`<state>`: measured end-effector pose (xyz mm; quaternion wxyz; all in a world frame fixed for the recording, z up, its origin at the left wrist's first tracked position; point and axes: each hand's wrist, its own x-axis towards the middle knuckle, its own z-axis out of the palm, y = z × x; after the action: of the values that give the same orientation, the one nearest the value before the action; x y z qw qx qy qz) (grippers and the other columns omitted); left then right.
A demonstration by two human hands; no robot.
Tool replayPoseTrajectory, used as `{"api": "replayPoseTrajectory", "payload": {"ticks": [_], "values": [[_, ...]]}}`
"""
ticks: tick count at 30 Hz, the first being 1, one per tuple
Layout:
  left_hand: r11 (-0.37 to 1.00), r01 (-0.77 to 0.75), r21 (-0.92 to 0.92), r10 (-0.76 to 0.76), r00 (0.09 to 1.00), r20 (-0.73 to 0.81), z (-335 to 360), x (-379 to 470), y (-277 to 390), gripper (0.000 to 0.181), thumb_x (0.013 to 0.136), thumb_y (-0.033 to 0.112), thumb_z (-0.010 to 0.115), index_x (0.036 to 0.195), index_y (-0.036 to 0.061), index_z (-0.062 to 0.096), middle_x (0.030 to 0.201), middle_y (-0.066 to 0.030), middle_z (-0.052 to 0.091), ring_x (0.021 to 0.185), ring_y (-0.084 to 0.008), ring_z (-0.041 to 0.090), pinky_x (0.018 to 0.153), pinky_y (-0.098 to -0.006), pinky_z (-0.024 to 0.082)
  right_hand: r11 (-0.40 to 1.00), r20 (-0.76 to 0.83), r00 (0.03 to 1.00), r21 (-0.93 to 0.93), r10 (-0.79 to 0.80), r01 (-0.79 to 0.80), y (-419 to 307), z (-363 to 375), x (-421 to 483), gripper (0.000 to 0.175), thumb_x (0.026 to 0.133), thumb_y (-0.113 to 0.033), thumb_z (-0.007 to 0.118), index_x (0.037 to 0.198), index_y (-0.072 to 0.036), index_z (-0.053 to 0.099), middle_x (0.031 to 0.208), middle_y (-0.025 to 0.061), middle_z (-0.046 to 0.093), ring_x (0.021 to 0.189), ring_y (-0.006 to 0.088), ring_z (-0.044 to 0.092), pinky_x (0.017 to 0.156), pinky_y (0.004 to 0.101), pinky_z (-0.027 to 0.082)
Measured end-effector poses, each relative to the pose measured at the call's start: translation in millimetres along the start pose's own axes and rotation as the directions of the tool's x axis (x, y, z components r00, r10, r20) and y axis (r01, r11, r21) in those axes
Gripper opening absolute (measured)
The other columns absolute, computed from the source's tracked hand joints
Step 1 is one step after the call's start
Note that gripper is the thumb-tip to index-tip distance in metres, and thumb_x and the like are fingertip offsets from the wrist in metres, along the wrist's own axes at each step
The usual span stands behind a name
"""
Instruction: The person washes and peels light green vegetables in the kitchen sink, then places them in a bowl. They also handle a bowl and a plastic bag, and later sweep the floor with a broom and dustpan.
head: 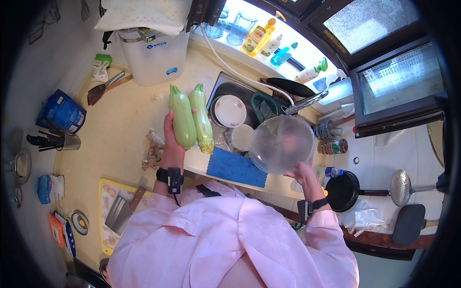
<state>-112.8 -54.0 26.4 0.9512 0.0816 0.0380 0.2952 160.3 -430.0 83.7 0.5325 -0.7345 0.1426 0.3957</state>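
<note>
My left hand (173,144) holds two pale green zucchini side by side, stem ends pointing away from me. The thicker zucchini (183,120) lies against the palm; the slimmer zucchini (202,122) is beside it, gripped with my fingers. A translucent round plastic basin (264,144) is in my right hand (305,173), which grips its near rim. The basin is over the right part of the sink (230,80). In the sink sit a white bowl with pink flowers (230,111) and a dark green plastic basket (260,102).
Ginger root (155,147) lies on the counter by my left forearm. A cleaver (120,212) rests on a yellow-edged cutting board (104,187). A blue cloth (236,169) covers the sink's front edge. The faucet (306,102) reaches in from the right; bottles (257,37) line the windowsill.
</note>
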Motion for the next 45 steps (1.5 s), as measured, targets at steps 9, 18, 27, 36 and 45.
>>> {"api": "replayPoseTrajectory", "payload": {"ticks": [9,18,27,36,45], "values": [[0.999,-0.037,-0.025,0.037,0.999,-0.009,-3.0,-11.9,7.9,0.054,0.087,0.049,0.051,0.116,0.0035,0.057,0.106,-0.0133,0.062,0.109,-0.0443,0.053,0.093,-0.0632,0.042,0.955,0.068,0.973,0.187,0.22,-0.229,-3.9,97.0,55.4,0.045,0.09,-0.004,0.036,0.131,0.01,0.025,0.133,0.0335,0.033,0.087,0.0553,0.059,0.06,0.0445,0.062],[0.998,-0.045,0.042,0.046,0.998,-0.036,-13.1,-23.9,16.8,0.066,0.082,0.06,0.05,0.11,0.0011,0.061,0.123,-0.0372,0.049,0.108,-0.0511,0.053,0.093,-0.0589,0.042,0.976,-0.275,0.957,-0.214,-0.092,0.032,-37.0,197.2,57.8,0.071,0.084,-0.003,0.046,0.143,-0.005,0.007,0.137,0.0243,0.033,0.1,0.0434,0.058,0.058,0.0489,0.06],[1.0,-0.017,0.017,0.018,1.0,-0.015,-7.0,-32.3,27.3,0.062,0.085,0.054,0.05,0.106,-0.0036,0.06,0.111,-0.0286,0.057,0.105,-0.0435,0.056,0.092,-0.0574,0.044,0.572,-0.201,0.819,-0.801,-0.537,0.178,-49.6,199.7,79.4,0.093,0.08,-0.007,0.056,0.151,-0.02,-0.003,0.147,0.028,0.025,0.117,0.0427,0.052,0.081,0.0513,0.051],[0.999,0.003,0.039,0.001,0.996,-0.089,-24.6,-20.0,22.5,0.056,0.087,0.049,0.052,0.114,0.0011,0.058,0.108,-0.0183,0.062,0.1,-0.0356,0.06,0.089,-0.0519,0.048,-0.06,0.17,0.663,-0.981,-0.729,0.185,-29.7,180.5,30.1,0.094,0.077,-0.001,0.055,0.151,-0.027,0.004,0.148,0.0307,0.022,0.081,0.0424,0.065,0.071,0.0459,0.053],[0.972,0.179,0.15,-0.156,0.976,-0.152,1.2,3.7,-28.4,0.05,0.089,0.046,0.053,0.119,0.0053,0.056,0.106,-0.0111,0.064,0.094,-0.0227,0.062,0.082,-0.0409,0.052,0.436,0.032,0.666,-0.732,-0.745,0.523,-2.1,133.5,32.5,0.077,0.08,0.0,0.045,0.149,-0.018,0.015,0.127,0.0265,0.05,0.073,0.0382,0.066,0.052,0.0388,0.056]]}}
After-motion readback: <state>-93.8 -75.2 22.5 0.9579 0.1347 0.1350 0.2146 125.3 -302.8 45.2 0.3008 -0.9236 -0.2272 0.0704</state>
